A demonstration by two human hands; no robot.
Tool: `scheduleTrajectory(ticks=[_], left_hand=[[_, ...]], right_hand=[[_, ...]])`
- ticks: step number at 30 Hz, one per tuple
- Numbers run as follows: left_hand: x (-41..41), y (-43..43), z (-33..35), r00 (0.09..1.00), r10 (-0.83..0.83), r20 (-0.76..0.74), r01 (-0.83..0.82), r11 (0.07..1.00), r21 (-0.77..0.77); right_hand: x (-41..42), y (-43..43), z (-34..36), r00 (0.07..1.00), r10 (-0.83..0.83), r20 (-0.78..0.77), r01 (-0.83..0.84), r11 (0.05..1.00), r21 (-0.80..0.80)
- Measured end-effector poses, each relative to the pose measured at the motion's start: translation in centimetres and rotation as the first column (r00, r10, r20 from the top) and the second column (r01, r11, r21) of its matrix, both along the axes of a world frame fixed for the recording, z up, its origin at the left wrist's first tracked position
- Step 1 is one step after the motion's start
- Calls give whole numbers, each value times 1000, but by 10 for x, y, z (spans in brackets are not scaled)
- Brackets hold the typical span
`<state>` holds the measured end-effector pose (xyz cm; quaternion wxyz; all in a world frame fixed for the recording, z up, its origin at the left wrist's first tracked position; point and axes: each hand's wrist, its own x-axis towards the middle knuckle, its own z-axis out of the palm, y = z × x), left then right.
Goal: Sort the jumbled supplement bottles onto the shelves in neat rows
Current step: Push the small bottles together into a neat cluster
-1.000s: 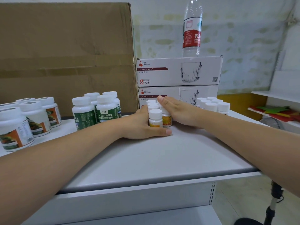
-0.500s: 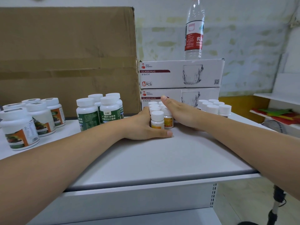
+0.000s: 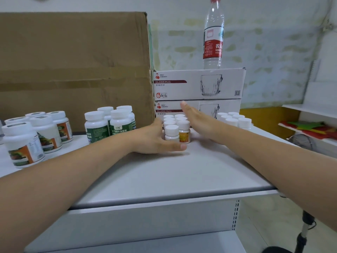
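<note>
Your left hand (image 3: 155, 137) and right hand (image 3: 198, 123), fingers (image 3: 187, 111) straight, flank the small bottles (image 3: 176, 128) on the shelf (image 3: 164, 172) (left thumb in front).

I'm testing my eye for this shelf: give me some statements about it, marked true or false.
The water bottle stands on the mug boxes. True.
The right hand grips one small bottle. False: it lies flat against the right of the small bottles.
The green-label bottles stand left of the small bottles. True.
The cardboard box stands right of the mug boxes. False: it stands left of them.
The left hand touches the small bottles. True.
</note>
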<state>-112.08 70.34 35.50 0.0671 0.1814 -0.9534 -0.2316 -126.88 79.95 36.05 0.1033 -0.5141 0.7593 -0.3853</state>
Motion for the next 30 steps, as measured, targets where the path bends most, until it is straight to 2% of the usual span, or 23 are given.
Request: scheduleTrajectory(ticks=[4, 9, 12, 16, 20, 24, 30], left_hand=[[9, 7, 14, 997, 69, 22, -69, 998, 0], [35, 28, 46, 991, 123, 46, -113, 977, -182], [67, 29, 68, 985, 171, -3, -166, 949, -270], [108, 7, 74, 960, 266, -91, -281, 914, -292], [131, -19, 65, 939, 316, -136, -340, 914, -220], [132, -53, 33, 923, 318, -217, -329, 944, -14], [119, -80, 2, 877, 364, -315, -324, 930, 174]], right_hand=[[4, 8, 9, 996, 0, 94, 9, 995, -97], [18, 23, 31, 998, 55, 36, -49, 987, -152], [29, 27, 49, 994, 110, -10, -109, 974, -200], [51, 8, 66, 992, 124, -30, -127, 967, -221], [86, -32, 67, 988, 148, -34, -152, 973, -172], [115, -73, 50, 994, 63, 94, -53, 993, -107], [121, -107, 12, 970, -51, 238, 98, 977, -189]])
